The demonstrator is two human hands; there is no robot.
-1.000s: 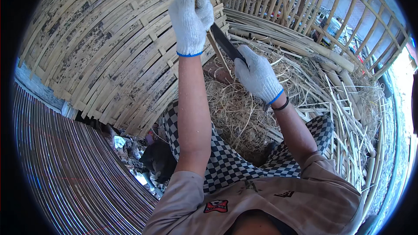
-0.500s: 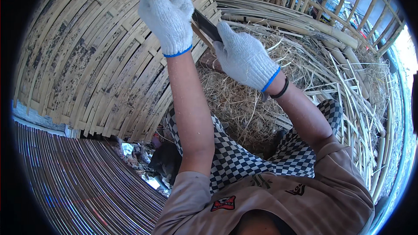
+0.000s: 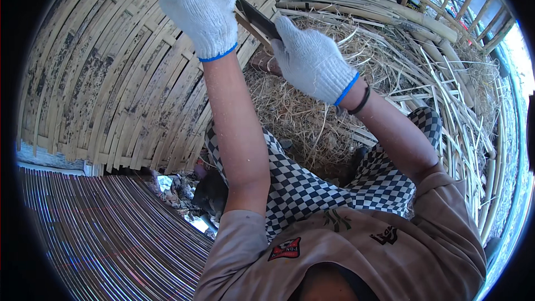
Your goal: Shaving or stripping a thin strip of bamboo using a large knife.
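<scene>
One bamboo strip (image 3: 251,29) slants between the gloved left hand (image 3: 198,14) and the gloved right hand (image 3: 316,62), its long axis running from upper left to lower right. One dark knife (image 3: 257,18) lies just beside it, nearly parallel, blade pointing up and left toward the left hand. The left hand's grip is folded round the strip; the right hand's is wrapped about the knife's handle — itself hidden. One woven panel (image 3: 111,67) stands leftward; shavings (image 3: 312,125) heap below — too many to count.
</scene>
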